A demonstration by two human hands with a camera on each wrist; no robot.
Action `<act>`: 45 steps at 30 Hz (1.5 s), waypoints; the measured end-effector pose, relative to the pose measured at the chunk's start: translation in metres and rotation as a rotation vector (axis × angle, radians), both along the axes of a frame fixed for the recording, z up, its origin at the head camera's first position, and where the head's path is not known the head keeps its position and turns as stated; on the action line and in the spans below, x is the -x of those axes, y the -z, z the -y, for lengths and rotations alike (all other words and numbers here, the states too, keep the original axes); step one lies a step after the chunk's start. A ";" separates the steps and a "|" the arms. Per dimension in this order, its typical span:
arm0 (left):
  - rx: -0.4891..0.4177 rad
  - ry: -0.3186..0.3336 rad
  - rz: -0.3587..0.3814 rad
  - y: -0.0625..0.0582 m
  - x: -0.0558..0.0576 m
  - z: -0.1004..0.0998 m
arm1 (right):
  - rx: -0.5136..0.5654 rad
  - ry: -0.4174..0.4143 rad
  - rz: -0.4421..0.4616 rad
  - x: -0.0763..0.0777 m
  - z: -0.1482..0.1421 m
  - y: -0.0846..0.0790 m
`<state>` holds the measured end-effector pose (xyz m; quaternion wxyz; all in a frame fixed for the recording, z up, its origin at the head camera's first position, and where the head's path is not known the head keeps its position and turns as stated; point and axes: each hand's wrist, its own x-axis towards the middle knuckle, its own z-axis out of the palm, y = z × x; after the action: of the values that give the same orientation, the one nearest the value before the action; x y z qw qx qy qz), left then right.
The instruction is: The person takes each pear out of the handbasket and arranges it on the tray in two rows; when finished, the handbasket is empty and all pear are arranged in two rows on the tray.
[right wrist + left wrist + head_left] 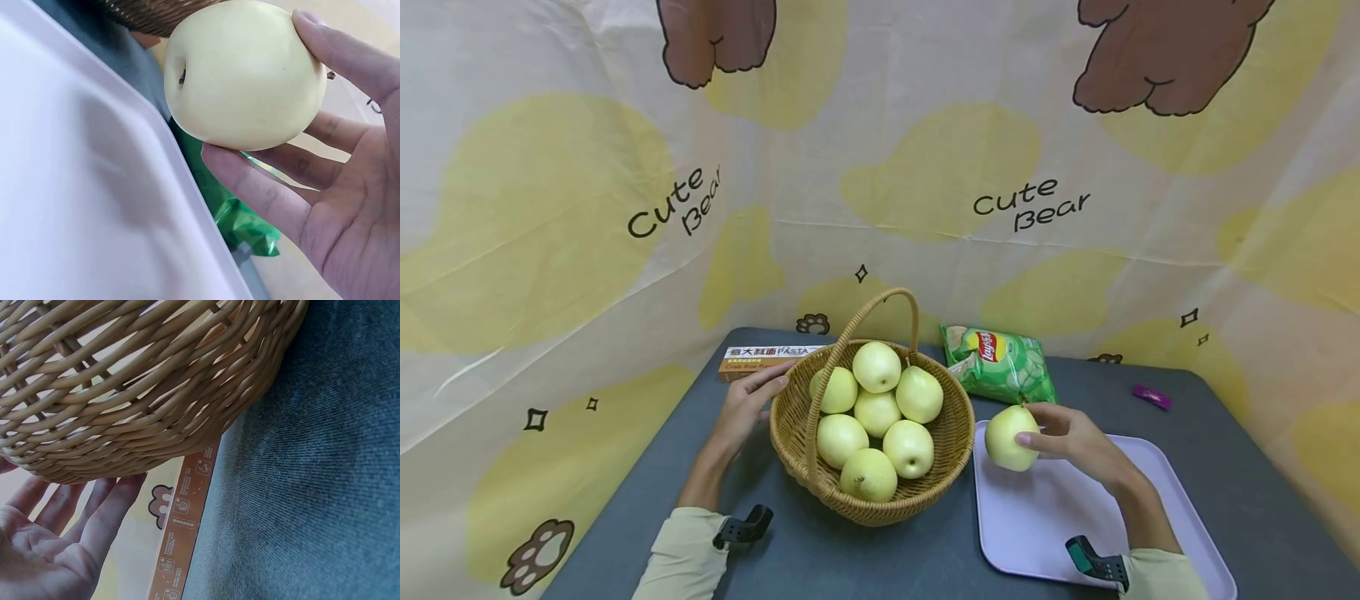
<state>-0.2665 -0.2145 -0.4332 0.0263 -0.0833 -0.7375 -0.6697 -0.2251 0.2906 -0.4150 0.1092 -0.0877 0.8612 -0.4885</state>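
A pale yellow-green pear [1009, 438] is pinched between the thumb and fingers of my right hand [1071, 440], over the left part of the lilac tray [1037, 533]. In the right wrist view, the held pear [247, 75] shows its dark calyx end, and the tray [56, 187] lies below it. Left of the tray stands a wicker basket [955, 454] with an arched handle, holding several similar pears [910, 450]. My left hand [751, 408] touches the basket's left side; in the left wrist view its extended fingers [103, 519] reach up to the woven wall.
Behind the basket's left side lies a pasta box [760, 360], partly hidden. A green chip bag [1011, 367] lies behind the tray, and a small purple packet [1152, 397] is at the back right of the dark table [925, 567]. A printed cloth [910, 167] hangs around the back.
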 end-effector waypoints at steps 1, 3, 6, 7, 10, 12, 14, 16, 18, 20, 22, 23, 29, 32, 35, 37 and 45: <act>0.000 -0.001 0.003 0.000 0.000 0.000 | 0.000 0.008 0.010 0.001 0.000 0.002; 0.000 -0.006 0.008 0.000 0.000 0.000 | -0.007 0.013 0.024 0.003 -0.001 0.005; 0.006 -0.019 0.012 -0.001 0.000 -0.001 | -0.010 0.010 0.031 0.006 -0.001 0.010; 0.008 -0.023 0.014 -0.001 0.000 -0.001 | -0.012 0.010 0.033 0.007 -0.001 0.011; 0.014 -0.026 0.013 -0.001 0.000 0.000 | -0.006 0.004 0.037 0.009 0.001 0.014; 0.014 -0.027 0.011 -0.001 0.000 0.001 | 0.001 -0.005 0.040 0.009 0.003 0.016; 0.011 -0.025 0.008 -0.001 0.000 0.001 | 0.009 -0.017 0.040 0.010 0.005 0.017; 0.009 -0.021 0.006 -0.001 0.001 0.001 | 0.011 -0.029 0.041 0.010 0.007 0.018; 0.007 -0.021 0.005 -0.001 0.001 0.001 | 0.011 -0.037 0.042 0.011 0.009 0.019; 0.009 -0.020 0.007 0.000 0.002 0.002 | 0.006 -0.036 0.046 0.011 0.010 0.019; 0.011 -0.020 0.010 0.000 0.003 0.001 | -0.001 -0.030 0.051 0.011 0.011 0.019; 0.012 -0.020 0.010 0.000 0.003 0.001 | -0.005 -0.028 0.051 0.011 0.011 0.020; 0.007 -0.019 0.006 0.000 0.003 0.000 | -0.007 -0.014 0.051 0.011 0.010 0.021; 0.003 -0.018 0.007 0.001 0.003 0.000 | 0.009 -0.025 0.050 0.011 0.010 0.023; -0.001 -0.016 0.008 0.001 0.003 -0.001 | 0.005 -0.029 0.041 0.012 0.011 0.025; 0.000 -0.016 0.007 0.001 0.004 -0.001 | -0.008 -0.027 0.031 0.013 0.012 0.025; 0.011 -0.020 0.008 0.001 0.003 -0.001 | -0.003 -0.031 0.037 0.014 0.013 0.027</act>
<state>-0.2693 -0.2137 -0.4340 0.0297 -0.0736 -0.7422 -0.6655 -0.2386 0.2777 -0.4417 0.1331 -0.0919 0.8584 -0.4869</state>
